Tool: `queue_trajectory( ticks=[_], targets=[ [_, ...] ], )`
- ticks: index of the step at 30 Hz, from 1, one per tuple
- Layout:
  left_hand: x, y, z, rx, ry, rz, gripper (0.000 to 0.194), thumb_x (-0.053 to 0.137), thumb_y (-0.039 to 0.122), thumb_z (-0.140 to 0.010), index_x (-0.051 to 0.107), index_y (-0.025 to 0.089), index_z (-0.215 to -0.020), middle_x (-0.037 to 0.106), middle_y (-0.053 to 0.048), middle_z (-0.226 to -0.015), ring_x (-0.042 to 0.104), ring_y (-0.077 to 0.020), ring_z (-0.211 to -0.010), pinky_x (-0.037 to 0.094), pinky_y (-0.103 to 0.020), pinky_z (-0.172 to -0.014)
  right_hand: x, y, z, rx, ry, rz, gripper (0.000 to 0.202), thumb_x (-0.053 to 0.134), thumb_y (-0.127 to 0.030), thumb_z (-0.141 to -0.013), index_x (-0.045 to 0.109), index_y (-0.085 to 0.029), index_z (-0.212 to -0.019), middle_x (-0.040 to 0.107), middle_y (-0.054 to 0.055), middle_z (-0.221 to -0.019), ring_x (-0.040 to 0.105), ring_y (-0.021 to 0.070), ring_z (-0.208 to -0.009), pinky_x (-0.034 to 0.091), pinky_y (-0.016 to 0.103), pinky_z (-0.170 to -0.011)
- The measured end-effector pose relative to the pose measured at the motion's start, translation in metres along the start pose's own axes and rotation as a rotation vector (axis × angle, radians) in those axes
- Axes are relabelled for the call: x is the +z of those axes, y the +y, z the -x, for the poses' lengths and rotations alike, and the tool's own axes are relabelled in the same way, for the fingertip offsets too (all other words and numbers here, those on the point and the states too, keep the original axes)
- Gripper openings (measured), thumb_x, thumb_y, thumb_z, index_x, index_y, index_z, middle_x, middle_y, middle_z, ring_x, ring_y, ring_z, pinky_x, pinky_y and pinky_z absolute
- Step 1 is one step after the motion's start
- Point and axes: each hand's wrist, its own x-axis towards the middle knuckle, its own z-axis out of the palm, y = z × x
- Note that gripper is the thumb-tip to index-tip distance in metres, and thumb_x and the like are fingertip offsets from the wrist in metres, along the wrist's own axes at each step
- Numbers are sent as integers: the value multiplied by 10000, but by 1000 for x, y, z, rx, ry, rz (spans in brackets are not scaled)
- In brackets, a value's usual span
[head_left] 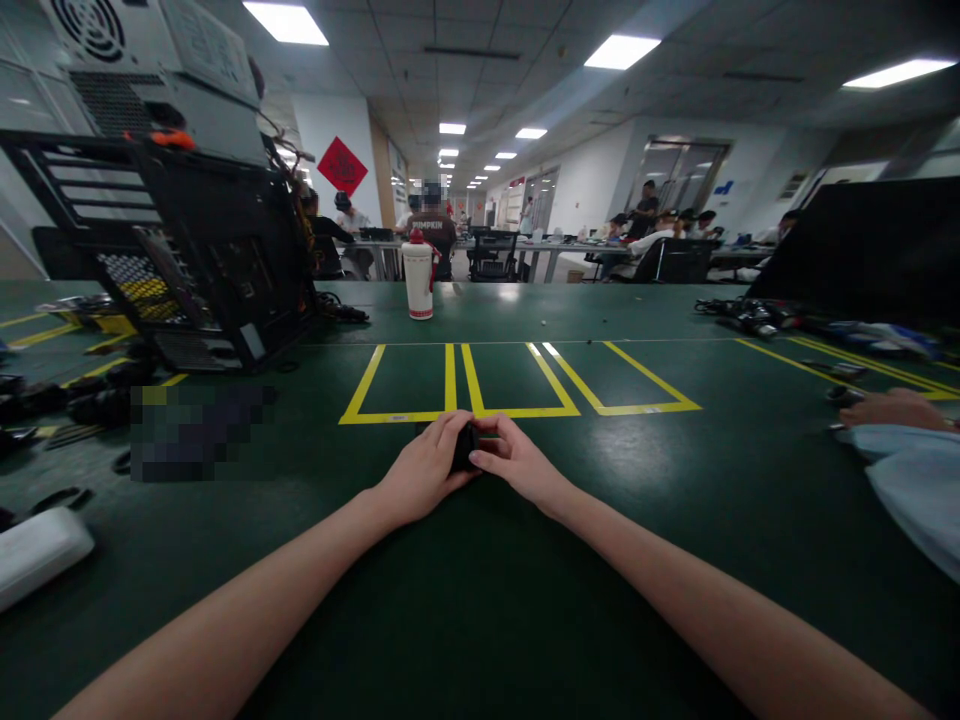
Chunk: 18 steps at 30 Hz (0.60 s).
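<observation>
Both of my hands meet around a small black object at the middle of the green table. My left hand wraps over its left side, fingers curled on top and thumb low near the front. From the right, my right hand pinches its edge with thumb and fingers. Most of the object is hidden by my fingers, so its kind cannot be made out. Just beyond my hands lie yellow tape outlines on the tabletop.
A black computer case with a power supply on top stands at left. A white bottle stands beyond the tape. A white case lies near left. At right are a co-worker's hand, cables and a black screen.
</observation>
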Motion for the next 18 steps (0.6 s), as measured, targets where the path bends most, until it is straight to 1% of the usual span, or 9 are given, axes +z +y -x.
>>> queue_trajectory(
  ticks=[4,7,10,12,18],
  targets=[
    [-1,1,0,-24,-17,-1,623,574,245,-744,194,246,-1237,371,-88,-1246,457,-261,-1096,418,-464,-876,1,-1,1,-40,4,5,326,619,-231,-696,462,-229,-982,503,23,-1076,495,184,-1039,404,398,-908],
    [-1,1,-1,-2,-9,2,616,568,252,-749,194,236,-1238,374,-91,-1242,446,-264,-1109,415,-463,-885,2,-2,2,-59,25,25,264,585,-268,-729,472,-227,-965,512,21,-1040,504,175,-1014,418,385,-894],
    [-1,2,-1,23,11,2,611,565,268,-755,193,231,-1238,383,-95,-1236,425,-270,-1132,401,-476,-903,3,-4,2,-55,37,24,221,557,-266,-749,478,-231,-953,515,17,-1020,509,174,-1003,439,374,-867],
    [-1,2,-1,32,18,0,602,563,265,-757,199,230,-1236,389,-92,-1230,423,-268,-1136,393,-479,-912,3,-5,2,-54,31,8,234,561,-247,-744,473,-230,-960,510,18,-1030,507,177,-1014,442,372,-867],
    [1,1,-2,12,15,-13,609,588,236,-734,230,194,-1225,386,-101,-1225,436,-258,-1115,390,-440,-927,2,-1,0,-23,28,-4,314,569,-226,-734,452,-236,-1025,475,34,-1118,476,193,-1075,422,393,-897]
  ],
)
